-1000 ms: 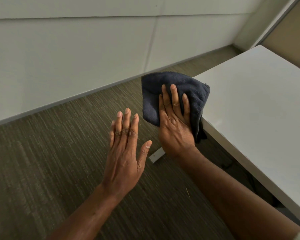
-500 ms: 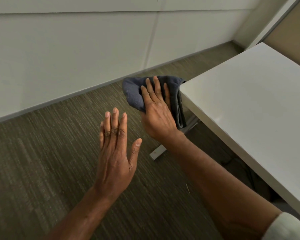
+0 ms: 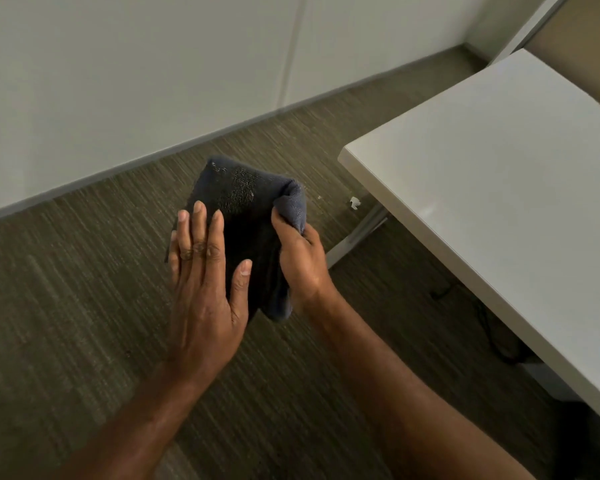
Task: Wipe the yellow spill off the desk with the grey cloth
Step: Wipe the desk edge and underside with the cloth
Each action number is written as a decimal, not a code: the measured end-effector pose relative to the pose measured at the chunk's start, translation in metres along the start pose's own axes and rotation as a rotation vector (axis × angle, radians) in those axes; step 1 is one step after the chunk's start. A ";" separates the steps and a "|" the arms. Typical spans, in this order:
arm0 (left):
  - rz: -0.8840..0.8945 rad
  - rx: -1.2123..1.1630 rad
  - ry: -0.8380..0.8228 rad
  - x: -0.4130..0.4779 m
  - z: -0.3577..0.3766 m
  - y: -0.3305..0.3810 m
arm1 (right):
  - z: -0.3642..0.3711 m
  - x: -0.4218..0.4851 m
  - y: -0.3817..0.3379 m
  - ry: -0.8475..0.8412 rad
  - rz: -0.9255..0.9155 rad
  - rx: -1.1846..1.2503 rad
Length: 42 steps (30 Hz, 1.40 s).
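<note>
The dark grey cloth [image 3: 246, 216] hangs folded in the air over the carpet, left of the desk. My right hand [image 3: 300, 261] grips its right edge with curled fingers. My left hand [image 3: 205, 282] lies flat with straight fingers against the cloth's left side. The white desk [image 3: 499, 188] stands to the right, apart from both hands. Its visible top looks plain white; I see no yellow spill on it.
Brown-grey carpet [image 3: 84, 306] covers the floor in front of a white wall [image 3: 136, 81]. A white desk leg [image 3: 361, 233] runs under the desk's near corner. A small white scrap [image 3: 354, 202] lies on the carpet beside it. A dark cable [image 3: 482, 323] trails beneath the desk.
My right hand has carried the cloth off the desk's corner and leftward over the carpet, turning to grip its edge. My left hand has come in flat against the cloth.
</note>
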<state>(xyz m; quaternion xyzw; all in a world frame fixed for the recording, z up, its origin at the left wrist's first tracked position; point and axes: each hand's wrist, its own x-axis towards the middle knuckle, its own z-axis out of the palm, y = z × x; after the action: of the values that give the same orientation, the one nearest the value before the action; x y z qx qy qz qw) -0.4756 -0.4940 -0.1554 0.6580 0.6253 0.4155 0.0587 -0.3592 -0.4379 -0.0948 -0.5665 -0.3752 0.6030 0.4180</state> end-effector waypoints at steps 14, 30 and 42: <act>-0.021 -0.045 -0.065 -0.014 -0.031 0.018 | 0.004 -0.066 -0.024 0.217 0.186 0.522; 0.009 -0.109 -0.087 0.046 -0.053 0.060 | -0.026 -0.096 -0.142 0.643 -0.583 0.289; -0.016 -0.030 -0.065 0.089 -0.016 0.091 | -0.094 -0.015 -0.150 0.480 -0.490 -0.212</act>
<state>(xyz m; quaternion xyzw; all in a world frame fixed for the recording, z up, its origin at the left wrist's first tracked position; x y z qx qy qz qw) -0.4262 -0.4423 -0.0488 0.6651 0.6219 0.4030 0.0921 -0.2537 -0.3982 0.0422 -0.6255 -0.4514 0.2924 0.5653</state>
